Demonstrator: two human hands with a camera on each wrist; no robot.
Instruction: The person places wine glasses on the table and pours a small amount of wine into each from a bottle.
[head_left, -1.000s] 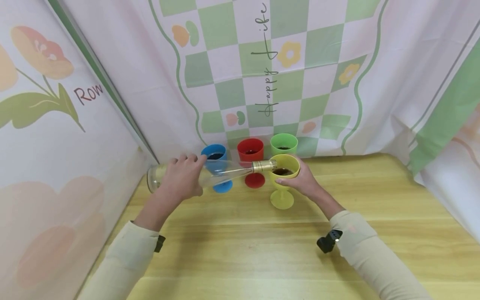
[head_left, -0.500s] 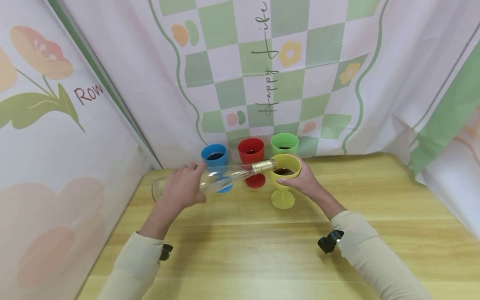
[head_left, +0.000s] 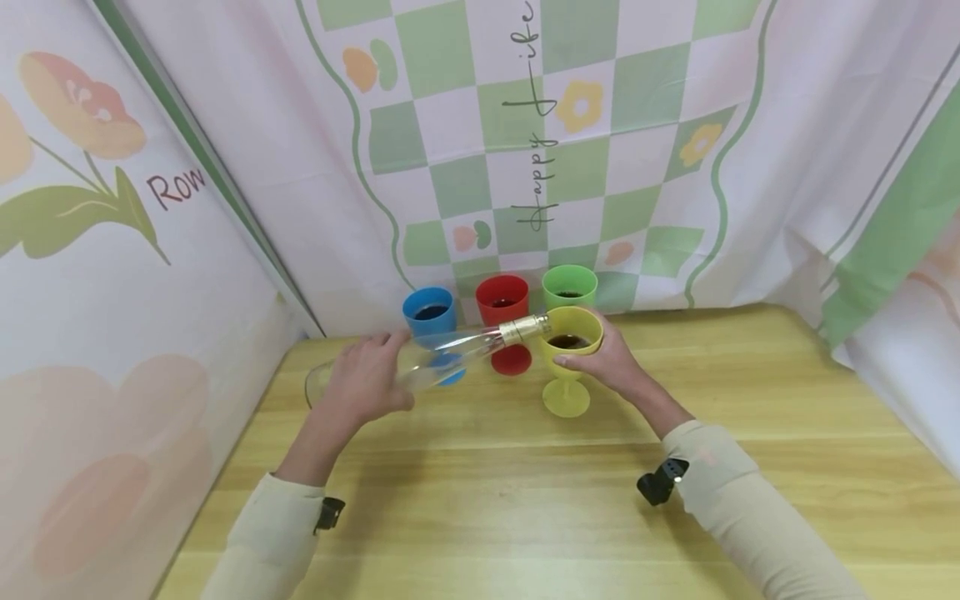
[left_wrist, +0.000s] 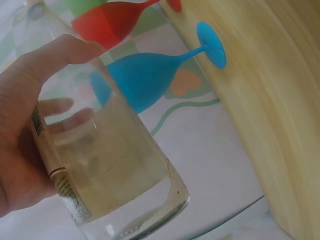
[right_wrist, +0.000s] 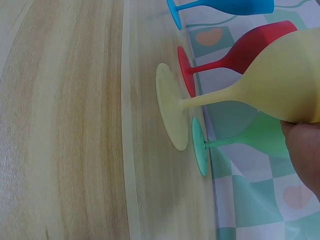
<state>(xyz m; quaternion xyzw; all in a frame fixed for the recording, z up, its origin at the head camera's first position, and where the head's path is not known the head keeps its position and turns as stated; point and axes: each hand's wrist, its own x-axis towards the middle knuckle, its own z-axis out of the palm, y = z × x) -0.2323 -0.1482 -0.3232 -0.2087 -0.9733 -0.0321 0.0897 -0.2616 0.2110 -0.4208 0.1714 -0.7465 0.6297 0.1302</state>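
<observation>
My left hand [head_left: 363,379] grips a clear glass bottle [left_wrist: 115,160] around its body. The bottle tilts slightly upward to the right, its gold-wrapped neck [head_left: 519,330] at the rim of a yellow goblet [head_left: 567,367]. No liquid stream is visible at the mouth. Around the yellow bowl curls my right hand [head_left: 611,358], thumb on the near side. Dark liquid lies inside this goblet, which stands upright. Behind the bottle are a blue goblet [head_left: 430,312] and a red goblet [head_left: 502,300], both holding dark liquid. A green goblet [head_left: 569,282], partly hidden, stands behind the yellow one.
The goblets stand on a wood-grain table [head_left: 480,508] near its back edge. A checked, printed cloth [head_left: 510,158] hangs directly behind them. Another flowered cloth [head_left: 112,292] closes off the left side. Both wrists carry small black cameras.
My left hand has shifted slightly right and down, and the bottle's base has dropped, so its neck points more upward. The right hand and yellow goblet have hardly moved.
</observation>
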